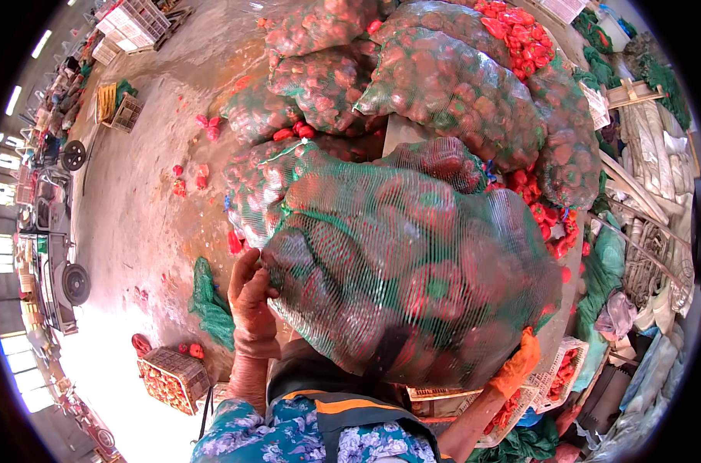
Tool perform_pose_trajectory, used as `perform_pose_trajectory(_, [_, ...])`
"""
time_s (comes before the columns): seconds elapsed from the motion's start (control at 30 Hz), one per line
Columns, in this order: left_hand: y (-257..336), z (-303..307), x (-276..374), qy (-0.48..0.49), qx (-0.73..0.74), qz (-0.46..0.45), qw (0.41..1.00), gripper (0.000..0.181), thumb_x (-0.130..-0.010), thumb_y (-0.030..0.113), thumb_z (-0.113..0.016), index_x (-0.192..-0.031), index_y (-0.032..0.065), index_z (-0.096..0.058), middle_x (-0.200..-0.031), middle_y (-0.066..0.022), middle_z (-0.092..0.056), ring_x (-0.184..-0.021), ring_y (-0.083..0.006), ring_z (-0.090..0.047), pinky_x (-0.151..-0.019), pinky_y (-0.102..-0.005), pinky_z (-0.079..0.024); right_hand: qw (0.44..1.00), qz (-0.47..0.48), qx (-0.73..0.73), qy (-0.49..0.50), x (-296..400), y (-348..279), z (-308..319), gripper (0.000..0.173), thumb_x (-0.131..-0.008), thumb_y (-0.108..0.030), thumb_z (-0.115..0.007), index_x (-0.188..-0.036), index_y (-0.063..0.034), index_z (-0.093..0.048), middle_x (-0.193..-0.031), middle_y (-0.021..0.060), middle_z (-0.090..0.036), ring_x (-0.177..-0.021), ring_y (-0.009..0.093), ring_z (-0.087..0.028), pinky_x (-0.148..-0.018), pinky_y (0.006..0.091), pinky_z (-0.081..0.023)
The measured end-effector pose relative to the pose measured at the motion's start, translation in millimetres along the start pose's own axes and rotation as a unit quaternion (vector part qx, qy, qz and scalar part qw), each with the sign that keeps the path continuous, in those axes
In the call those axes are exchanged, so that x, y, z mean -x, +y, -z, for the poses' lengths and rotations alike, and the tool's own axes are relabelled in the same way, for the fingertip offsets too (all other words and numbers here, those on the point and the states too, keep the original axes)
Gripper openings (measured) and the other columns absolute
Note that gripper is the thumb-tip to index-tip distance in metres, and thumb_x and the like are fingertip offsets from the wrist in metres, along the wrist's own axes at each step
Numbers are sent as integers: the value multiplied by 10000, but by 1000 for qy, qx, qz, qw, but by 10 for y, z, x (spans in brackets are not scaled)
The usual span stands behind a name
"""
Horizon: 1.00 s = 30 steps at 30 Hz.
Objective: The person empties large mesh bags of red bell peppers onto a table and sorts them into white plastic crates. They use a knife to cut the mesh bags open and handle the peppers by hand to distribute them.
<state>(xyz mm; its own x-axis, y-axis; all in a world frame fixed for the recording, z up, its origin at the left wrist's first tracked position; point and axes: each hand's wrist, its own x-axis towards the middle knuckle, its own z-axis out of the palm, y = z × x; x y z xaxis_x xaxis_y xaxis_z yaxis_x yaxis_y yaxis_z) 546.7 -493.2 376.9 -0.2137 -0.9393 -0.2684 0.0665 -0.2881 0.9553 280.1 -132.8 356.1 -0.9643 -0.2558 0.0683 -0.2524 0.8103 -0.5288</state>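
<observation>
A full green mesh sack of red bell peppers (420, 260) fills the space right in front of my body. At its left end, my left hand (253, 298) has its fingers curled on the bunched corner; a cuff shows at the wrist. My right hand (517, 362), in an orange glove, holds the lower right end, its fingers partly hidden by the netting. Behind this sack lie another mesh sack (443, 159) and a larger filled mesh sack (448, 92) on the heap.
More filled sacks (321, 87) are piled ahead, with loose red peppers (521, 43) on top. A crate of peppers (174, 379) stands at lower left, another crate (564, 370) at lower right. Green netting (211, 307) and scattered peppers (201, 176) lie on the concrete floor (136, 231).
</observation>
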Motion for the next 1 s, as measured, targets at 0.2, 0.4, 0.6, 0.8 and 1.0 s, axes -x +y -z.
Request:
perform_pose_trajectory(0.2, [-370,-410,-367,-27,-130,-165,977,473,-804,61,-619,-1249,-58,-510,-1251,-213,-496,-1152,-267,-491,-989,-357,-391,999,-29,-8,20,-692,418,-303,232,-926,-132,-480,-787,41,-550,-718,160,-511,-716,300,-504,-673,406,-384])
perform_pose_trajectory(0.4, [-463,-621,-443,134,-314,-222,913,418,-796,113,-605,-1180,-45,-552,-1073,-176,-567,-973,-283,-549,-899,-361,-433,991,106,83,8,-772,371,-313,239,-927,-122,-509,-762,46,-550,-682,156,-499,-669,298,-489,-633,401,-371])
perform_pose_trajectory(0.6, [-825,-405,-422,202,-365,-189,889,396,-835,177,-540,-1178,-20,-552,-1052,-168,-597,-972,-310,-561,-895,-393,-429,997,53,12,61,-373,193,-392,247,-929,-132,-517,-750,32,-560,-704,152,-519,-689,290,-499,-642,395,-366])
perform_pose_trajectory(0.8, [-1141,-168,-292,238,-372,-189,877,397,-870,250,-479,-1181,11,-545,-1101,-207,-591,-992,-366,-560,-899,-437,-424,994,-62,-48,69,-183,218,-479,288,-924,-167,-518,-713,29,-510,-687,129,-473,-661,258,-438,-635,387,-348])
perform_pose_trajectory(1.0, [-1219,-68,-270,225,-394,-188,871,406,-876,201,-492,-1211,-28,-501,-1136,-242,-548,-1038,-396,-522,-927,-448,-410,995,-72,-45,60,-165,201,-486,277,-914,-189,-506,-749,28,-548,-736,152,-498,-732,311,-456,-671,410,-348])
